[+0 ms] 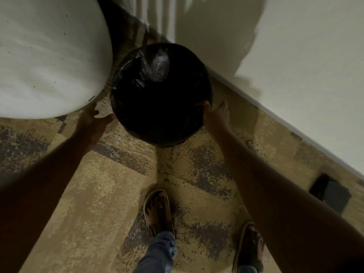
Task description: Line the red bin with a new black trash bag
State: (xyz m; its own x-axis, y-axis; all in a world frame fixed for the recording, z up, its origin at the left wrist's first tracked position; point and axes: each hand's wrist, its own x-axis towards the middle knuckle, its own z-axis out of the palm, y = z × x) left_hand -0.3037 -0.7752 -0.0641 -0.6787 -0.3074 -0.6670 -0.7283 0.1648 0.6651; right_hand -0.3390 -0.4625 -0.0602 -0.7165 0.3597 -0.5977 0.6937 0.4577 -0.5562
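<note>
We reach down with both arms: our right hand (216, 115) grips the bin's (161, 138) rim over the black bag (153, 64); our left hand (92, 121) hangs open just beside it, holding nothing.

The mottled tan carpet (102, 184) carries the bag-lined bin (204, 123), two sandalled feet (159, 211) and a dark flat object (332, 196).

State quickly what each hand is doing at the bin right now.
Left hand: open, fingers spread beside the bin, apparently not gripping.
Right hand: on the bin's rim over the black bag; grip cannot be told.
</note>
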